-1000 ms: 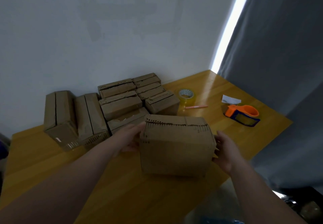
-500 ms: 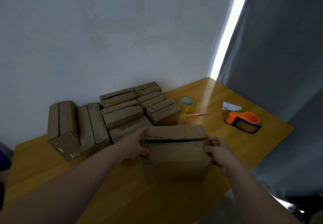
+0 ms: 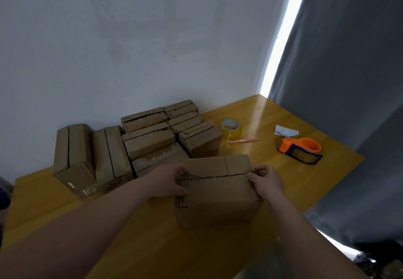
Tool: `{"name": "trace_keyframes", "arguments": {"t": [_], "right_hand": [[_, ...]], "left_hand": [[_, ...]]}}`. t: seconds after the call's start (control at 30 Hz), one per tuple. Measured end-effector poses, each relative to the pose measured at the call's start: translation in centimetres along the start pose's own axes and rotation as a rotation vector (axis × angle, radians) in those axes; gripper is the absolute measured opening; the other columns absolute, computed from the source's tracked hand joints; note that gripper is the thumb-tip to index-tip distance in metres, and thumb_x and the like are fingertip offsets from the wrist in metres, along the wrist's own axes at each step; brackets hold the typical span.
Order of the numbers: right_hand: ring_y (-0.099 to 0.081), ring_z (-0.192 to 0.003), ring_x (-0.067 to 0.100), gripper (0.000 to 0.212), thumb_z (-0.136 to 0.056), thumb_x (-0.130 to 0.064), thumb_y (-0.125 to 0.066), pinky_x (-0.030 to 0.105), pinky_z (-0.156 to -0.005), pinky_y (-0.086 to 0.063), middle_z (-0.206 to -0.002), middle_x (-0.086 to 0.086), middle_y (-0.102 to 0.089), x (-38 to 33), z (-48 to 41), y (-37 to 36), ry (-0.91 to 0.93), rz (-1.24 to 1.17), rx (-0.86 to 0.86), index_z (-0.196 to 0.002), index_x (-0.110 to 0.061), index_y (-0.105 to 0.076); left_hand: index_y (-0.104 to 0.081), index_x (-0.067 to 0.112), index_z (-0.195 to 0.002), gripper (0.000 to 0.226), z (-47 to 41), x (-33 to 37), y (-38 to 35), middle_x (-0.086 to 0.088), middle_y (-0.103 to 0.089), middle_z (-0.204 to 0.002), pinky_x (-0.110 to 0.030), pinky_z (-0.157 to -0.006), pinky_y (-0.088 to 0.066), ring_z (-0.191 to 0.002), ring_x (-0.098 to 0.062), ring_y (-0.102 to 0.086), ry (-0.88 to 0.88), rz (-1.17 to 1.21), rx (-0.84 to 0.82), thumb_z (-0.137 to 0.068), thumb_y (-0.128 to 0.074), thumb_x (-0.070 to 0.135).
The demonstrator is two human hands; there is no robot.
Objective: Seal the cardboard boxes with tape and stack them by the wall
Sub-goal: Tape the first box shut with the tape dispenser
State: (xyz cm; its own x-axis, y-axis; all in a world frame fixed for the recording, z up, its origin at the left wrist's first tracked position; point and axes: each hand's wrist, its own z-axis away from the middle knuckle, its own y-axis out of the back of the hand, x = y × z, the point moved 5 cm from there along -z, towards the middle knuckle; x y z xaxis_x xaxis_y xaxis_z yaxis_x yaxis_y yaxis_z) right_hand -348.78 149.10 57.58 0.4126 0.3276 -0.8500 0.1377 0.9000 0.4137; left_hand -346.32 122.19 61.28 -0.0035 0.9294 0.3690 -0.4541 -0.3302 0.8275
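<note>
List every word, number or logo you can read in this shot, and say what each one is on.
No text is legible anywhere.
tape roll: printed pattern inside the core, too blurred to read.
white paper slip: dark marks, too small to read.
leftmost box: pale marks on its near end, illegible.
held box: no print visible.

Tape roll (image 3: 231, 127) right of boxes (image 3: 152, 139)

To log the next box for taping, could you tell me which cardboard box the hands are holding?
The front box, apart from the rest: the left hand and right hand grip its ends. The other boxes sit untouched by the wall.
</note>
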Motion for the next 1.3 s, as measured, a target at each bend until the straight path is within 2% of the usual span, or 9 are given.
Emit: {"name": "trace_keyframes", "arguments": {"t": [0.13,0.23,0.33,0.5,0.6,0.8,0.9,1.03,1.3], "right_hand": [[-0.058,-0.092,0.021,0.018,-0.086,-0.014,-0.07,0.043,-0.083,-0.052,-0.091,-0.007,-0.056,-0.4,-1.2,-0.1,0.026,0.02,-0.038,-0.089,-0.023,-0.055],[-0.06,-0.092,0.02,0.021,-0.083,-0.012,-0.073,0.036,-0.076,-0.05,-0.096,-0.004,-0.061,-1.1,-2.3,-0.6,0.051,0.041,-0.129,-0.095,-0.02,-0.057],[-0.06,-0.096,0.02,0.017,-0.085,-0.016,-0.072,0.031,-0.073,-0.049,-0.102,-0.001,-0.064,-1.8,-3.7,-1.0,0.068,0.02,-0.236,-0.097,-0.02,-0.061],[-0.062,-0.095,0.022,0.003,-0.094,-0.025,-0.061,0.041,-0.084,-0.055,-0.106,0.004,-0.065,-1.9,-8.8,1.5,0.037,0.059,-0.206,-0.094,-0.022,-0.061],[-0.057,-0.096,0.021,0.022,-0.094,-0.026,-0.061,0.044,-0.088,-0.053,-0.109,0.004,-0.062,-1.3,-13.0,4.4,0.055,0.24,-0.089,-0.113,-0.017,-0.062],[-0.055,-0.09,0.032,0.041,-0.093,-0.015,-0.054,0.031,-0.057,-0.038,-0.115,0.019,-0.059,1.0,-20.1,9.6,0.044,0.653,-0.029,-0.134,-0.009,-0.051],[-0.053,-0.106,0.039,0.039,-0.09,-0.01,-0.057,0.044,-0.078,-0.047,-0.123,0.021,-0.053,1.9,-22.7,10.8,0.004,0.78,0.021,-0.127,-0.003,-0.051],[-0.034,-0.132,0.043,0.065,-0.09,-0.013,-0.062,0.052,-0.104,-0.038,-0.149,0.018,-0.028,3.4,-24.6,11.3,-0.064,0.855,-0.008,-0.145,-0.004,-0.029],[-0.03,-0.134,0.04,0.08,-0.088,-0.009,-0.065,0.05,-0.104,-0.037,-0.148,0.022,-0.025,4.6,-25.2,11.5,-0.103,0.852,0.034,-0.149,-0.002,-0.015]], "left_hand": [[-0.037,0.035,-0.137,0.07,-0.7,0.5,0.4,-0.003,-0.035,-0.134,-0.035,-0.097,-0.042,-0.121,-0.023,-0.039,0.006,-0.2,0.086,-0.078,-0.067,0.058],[-0.004,0.042,-0.15,0.108,-1.9,2.1,-0.4,-0.006,-0.001,-0.157,-0.055,-0.114,-0.019,-0.143,-0.034,-0.005,-0.049,-0.301,0.015,-0.066,-0.065,0.075],[0.021,0.044,-0.146,0.126,-3.4,4.1,-2.3,-0.006,0.029,-0.156,-0.068,-0.111,0.004,-0.144,-0.037,0.018,-0.08,-0.443,-0.114,-0.06,-0.065,0.08],[0.019,0.05,-0.144,0.119,-7.5,7.1,-2.6,-0.01,0.013,-0.158,-0.068,-0.11,0.002,-0.143,-0.04,0.003,-0.151,-0.49,-0.029,-0.063,-0.064,0.078],[0.016,0.051,-0.144,0.115,-10.2,9.5,-2.1,-0.01,0.006,-0.157,-0.067,-0.111,0.001,-0.142,-0.039,-0.001,-0.19,-0.484,-0.003,-0.064,-0.063,0.077],[0.014,0.05,-0.145,0.119,-15.1,13.8,-1.5,-0.009,0.006,-0.157,-0.066,-0.111,0.0,-0.143,-0.038,0.0,-0.235,-0.514,-0.011,-0.061,-0.066,0.076],[0.016,0.049,-0.145,0.119,-16.7,14.6,-1.2,-0.008,0.013,-0.158,-0.066,-0.112,-0.001,-0.144,-0.038,0.006,-0.246,-0.526,-0.034,-0.064,-0.066,0.075],[0.025,0.047,-0.143,0.117,-17.6,14.7,-1.5,-0.009,0.028,-0.156,-0.067,-0.111,0.005,-0.144,-0.037,0.018,-0.25,-0.557,-0.081,-0.068,-0.06,0.076],[0.032,0.043,-0.14,0.117,-17.5,14.8,-2.1,-0.009,0.038,-0.151,-0.067,-0.11,0.009,-0.141,-0.038,0.026,-0.254,-0.598,-0.088,-0.068,-0.051,0.084]]}}
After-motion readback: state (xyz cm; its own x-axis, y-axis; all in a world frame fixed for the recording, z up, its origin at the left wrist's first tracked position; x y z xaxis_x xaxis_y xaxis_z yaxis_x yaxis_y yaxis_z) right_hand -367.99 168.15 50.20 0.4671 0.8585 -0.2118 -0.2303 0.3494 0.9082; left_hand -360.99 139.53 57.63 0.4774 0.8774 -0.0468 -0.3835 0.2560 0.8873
